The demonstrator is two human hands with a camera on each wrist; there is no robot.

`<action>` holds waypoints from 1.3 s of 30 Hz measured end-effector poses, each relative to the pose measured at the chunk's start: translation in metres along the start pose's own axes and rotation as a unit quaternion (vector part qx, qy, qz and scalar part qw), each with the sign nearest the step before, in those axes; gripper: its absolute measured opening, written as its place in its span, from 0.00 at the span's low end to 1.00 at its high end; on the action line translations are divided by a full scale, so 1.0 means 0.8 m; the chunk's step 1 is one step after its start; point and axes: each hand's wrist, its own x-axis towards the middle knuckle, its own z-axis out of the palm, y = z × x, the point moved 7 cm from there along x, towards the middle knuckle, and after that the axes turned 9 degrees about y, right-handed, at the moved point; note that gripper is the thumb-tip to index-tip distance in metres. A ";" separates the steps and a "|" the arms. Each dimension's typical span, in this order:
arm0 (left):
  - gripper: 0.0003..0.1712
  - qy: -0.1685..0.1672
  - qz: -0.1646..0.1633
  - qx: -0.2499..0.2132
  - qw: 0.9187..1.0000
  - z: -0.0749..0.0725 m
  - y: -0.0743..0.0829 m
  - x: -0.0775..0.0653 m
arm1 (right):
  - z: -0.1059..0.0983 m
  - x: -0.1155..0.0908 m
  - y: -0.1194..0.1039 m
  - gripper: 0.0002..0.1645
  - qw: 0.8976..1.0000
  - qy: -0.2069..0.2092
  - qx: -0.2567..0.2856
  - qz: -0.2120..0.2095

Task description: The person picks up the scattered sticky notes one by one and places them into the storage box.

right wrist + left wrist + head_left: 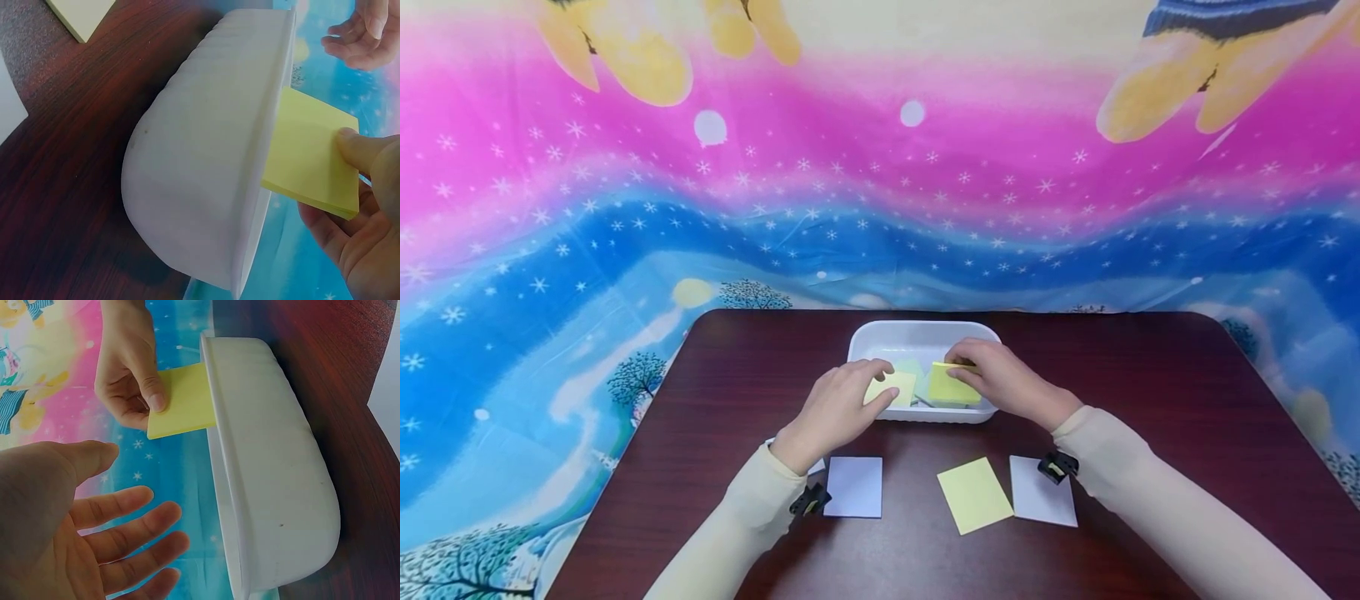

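Observation:
My right hand (1003, 383) pinches a bright yellow sticky-note pad (953, 390) at its upper edge, thumb on the near face. The pad's lower end dips past the rim of a white plastic tub (275, 475). Over the tub's left part, my left hand (842, 404) has its fingers spread and holds nothing, as the left wrist view shows. Below its fingertips, a pale yellow note pad (901, 390) lies in the tub. Light green notes (912, 367) show behind it, partly covered by the other pads.
On the dark wooden table (760, 358), a lavender pad (854, 487) lies at front left, beside a pale pad mostly hidden by the left wrist. A yellow pad (976, 496) and a pale lavender pad (1030, 492) lie at front right. A printed cloth (850, 183) hangs behind.

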 end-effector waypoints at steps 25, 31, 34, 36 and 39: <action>0.22 -0.012 -0.017 0.005 1.000 0.005 -0.010 -0.005 | 0.028 0.006 0.014 0.05 0.998 -0.054 -0.019 0.010; 0.22 -0.015 -0.022 0.003 1.000 0.008 -0.012 -0.006 | 0.030 0.008 0.016 0.06 0.998 -0.055 -0.026 0.012; 0.22 -0.016 -0.023 0.005 1.000 0.009 -0.012 -0.006 | 0.031 0.009 0.017 0.07 0.998 -0.057 -0.032 0.014; 0.22 -0.015 -0.022 0.009 1.000 0.010 -0.012 -0.006 | 0.032 0.009 0.018 0.08 0.998 -0.059 -0.035 0.015; 0.21 -0.013 -0.020 0.012 1.000 0.010 -0.012 -0.006 | 0.033 0.010 0.020 0.09 0.997 -0.060 -0.039 0.020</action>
